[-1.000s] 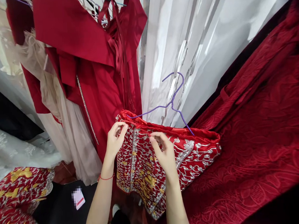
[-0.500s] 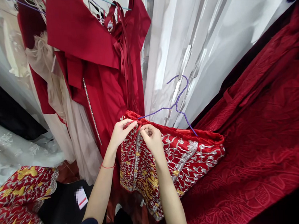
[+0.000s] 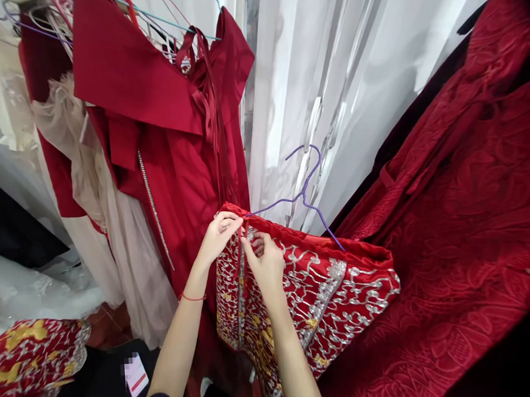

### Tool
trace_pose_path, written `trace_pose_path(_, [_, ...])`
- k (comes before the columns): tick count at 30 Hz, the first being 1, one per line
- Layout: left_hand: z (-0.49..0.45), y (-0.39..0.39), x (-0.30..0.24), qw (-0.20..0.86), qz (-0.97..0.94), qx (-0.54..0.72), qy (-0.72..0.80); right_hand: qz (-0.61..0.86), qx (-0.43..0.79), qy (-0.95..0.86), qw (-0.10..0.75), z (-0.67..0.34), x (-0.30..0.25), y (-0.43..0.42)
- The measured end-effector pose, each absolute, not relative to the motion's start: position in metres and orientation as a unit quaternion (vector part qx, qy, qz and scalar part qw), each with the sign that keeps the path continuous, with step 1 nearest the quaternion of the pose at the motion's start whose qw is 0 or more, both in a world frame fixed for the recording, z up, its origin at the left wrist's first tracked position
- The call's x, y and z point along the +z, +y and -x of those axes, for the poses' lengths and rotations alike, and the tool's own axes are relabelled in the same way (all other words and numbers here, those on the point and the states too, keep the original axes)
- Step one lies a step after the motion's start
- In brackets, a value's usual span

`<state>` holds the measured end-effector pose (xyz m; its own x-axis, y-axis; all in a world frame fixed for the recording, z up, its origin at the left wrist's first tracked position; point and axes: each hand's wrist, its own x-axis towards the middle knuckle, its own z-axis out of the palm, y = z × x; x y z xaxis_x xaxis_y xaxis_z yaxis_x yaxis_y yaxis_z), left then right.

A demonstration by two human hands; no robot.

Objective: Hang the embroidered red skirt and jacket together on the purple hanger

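A red skirt [image 3: 315, 279] embroidered in silver and gold hangs from a purple wire hanger [image 3: 303, 193], which sits inside its gathered red waistband [image 3: 293, 223]. At the waistband's left end, my left hand [image 3: 220, 236] pinches a thin red ribbon [image 3: 241, 230] between thumb and fingertips. Just below and to the right, my right hand [image 3: 265, 259] is closed over the ribbon's lower part, against the skirt front. The fingers partly hide the ribbon, so I cannot tell whether it is knotted.
Plain red dresses [image 3: 143, 116] and a pale tulle gown [image 3: 128, 243] hang at the left. A patterned dark red garment [image 3: 466, 252] fills the right side. White curtains [image 3: 293, 71] stand behind. Low at left are a phone [image 3: 136, 376] on a black surface and another embroidered red garment [image 3: 28, 369].
My right hand has shifted slightly down and left along the ribbon, while my left hand stays at the waistband's end. The view has tilted a little, lowering the hanging dresses in the picture.
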<state>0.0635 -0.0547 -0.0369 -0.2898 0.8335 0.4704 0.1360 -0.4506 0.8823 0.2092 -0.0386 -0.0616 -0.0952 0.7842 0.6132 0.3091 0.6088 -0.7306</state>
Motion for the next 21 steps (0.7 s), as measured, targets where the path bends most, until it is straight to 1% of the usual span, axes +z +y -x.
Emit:
trace_pose_path(2, [-0.065,-0.056,-0.039,0.244,-0.564,0.645,0.454,0.401,0.197,-0.723,0.527,-0.201,-0.061,-0.036])
trace_pose_path(5, [-0.065,-0.058,-0.043,0.196,-0.581,0.649,0.449,0.371,0.232,-0.748,0.499,-0.197,-0.055,-0.027])
trace_pose_path(10, [-0.059,-0.065,-0.048,0.195,-0.587,0.644,0.450,0.365,0.277,-0.719,0.522,-0.202,-0.052,-0.029])
trace_pose_path(12, [-0.060,-0.073,-0.047,0.184,-0.600,0.619,0.472,0.406,0.260,-0.702,0.524,-0.197,-0.053,-0.033])
trace_pose_path(16, [-0.068,-0.096,-0.044,0.097,-0.633,0.549,0.537,0.494,0.201,-0.689,0.491,-0.183,-0.056,-0.033])
trace_pose_path(18, [-0.072,-0.106,-0.043,0.071,-0.628,0.554,0.542,0.501,0.184,-0.689,0.491,-0.177,-0.058,-0.032])
trace_pose_path(21, [-0.072,-0.114,-0.046,0.084,-0.627,0.581,0.513,0.507,0.163,-0.684,0.499,-0.170,-0.061,-0.032])
